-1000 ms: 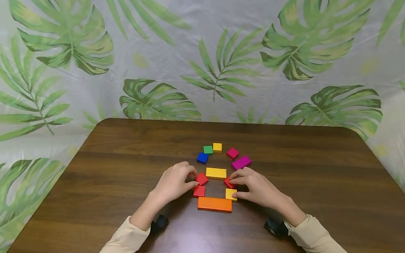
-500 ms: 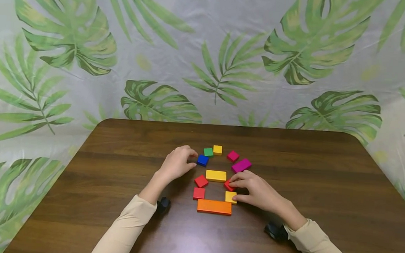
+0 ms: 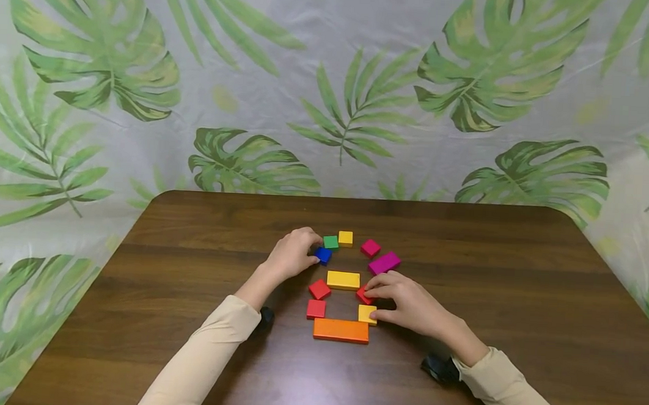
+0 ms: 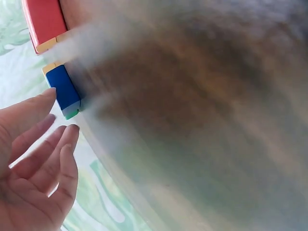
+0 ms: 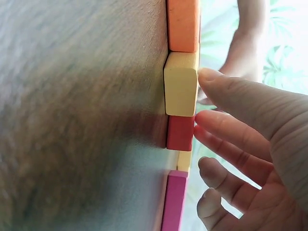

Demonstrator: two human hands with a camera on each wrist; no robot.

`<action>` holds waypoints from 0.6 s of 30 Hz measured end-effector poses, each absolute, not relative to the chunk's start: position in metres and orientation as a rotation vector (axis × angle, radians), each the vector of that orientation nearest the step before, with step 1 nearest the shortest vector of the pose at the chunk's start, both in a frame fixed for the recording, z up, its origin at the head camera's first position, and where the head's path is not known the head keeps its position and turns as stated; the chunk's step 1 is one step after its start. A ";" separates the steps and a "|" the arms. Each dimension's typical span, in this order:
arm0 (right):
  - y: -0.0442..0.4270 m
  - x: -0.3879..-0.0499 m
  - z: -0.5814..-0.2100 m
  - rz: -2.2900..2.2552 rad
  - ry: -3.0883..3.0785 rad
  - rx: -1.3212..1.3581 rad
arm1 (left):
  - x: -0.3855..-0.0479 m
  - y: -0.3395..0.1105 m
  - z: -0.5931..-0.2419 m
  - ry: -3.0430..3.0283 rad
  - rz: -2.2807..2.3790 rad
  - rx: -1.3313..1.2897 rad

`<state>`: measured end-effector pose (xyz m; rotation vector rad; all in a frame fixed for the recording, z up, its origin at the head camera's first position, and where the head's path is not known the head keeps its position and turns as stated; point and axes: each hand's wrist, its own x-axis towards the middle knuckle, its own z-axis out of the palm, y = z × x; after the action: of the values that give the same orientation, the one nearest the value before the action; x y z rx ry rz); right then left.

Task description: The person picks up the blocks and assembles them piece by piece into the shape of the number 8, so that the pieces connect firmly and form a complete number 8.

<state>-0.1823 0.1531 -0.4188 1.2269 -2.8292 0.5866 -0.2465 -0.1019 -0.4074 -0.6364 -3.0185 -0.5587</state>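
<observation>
At the left of the block arrangement my left hand [image 3: 294, 253] reaches a blue block [image 3: 323, 256], its thumb touching the block's edge in the left wrist view. Its other fingers are loosely bent close to a green block [image 3: 330, 242]. My right hand [image 3: 410, 302] rests its thumb on a small yellow block [image 3: 367, 313] and its fingertips on a red block [image 3: 364, 295]. In the right wrist view the fingers are spread and fairly straight along the tops of that yellow block [image 5: 180, 89] and red block [image 5: 180, 132].
Between the hands lie a long yellow block [image 3: 343, 280], an orange block [image 3: 341, 330] and two red blocks [image 3: 316, 309]. Further back are a yellow square [image 3: 346, 238], a pink block [image 3: 370, 248] and a magenta block [image 3: 384, 263]. All lie on a brown wooden table [image 3: 189, 269] before a leaf-patterned curtain.
My left hand has left the two red blocks on the left and moved away from me to the blue block. The right hand stays on the red and yellow blocks.
</observation>
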 end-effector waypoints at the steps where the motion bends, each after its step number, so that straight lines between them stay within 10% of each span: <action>1: 0.153 -0.182 -0.419 0.586 -2.832 1.226 | -0.247 -0.102 -0.407 -3.018 -0.548 -0.634; 18: 0.153 -0.182 -0.420 0.604 -2.827 1.229 | -0.245 -0.113 -0.408 -3.076 -0.440 -0.606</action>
<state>-0.1821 0.1534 -0.4201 1.2287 -2.8266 0.6043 -0.2449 -0.1128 -0.4083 -0.6060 -3.0756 -0.4404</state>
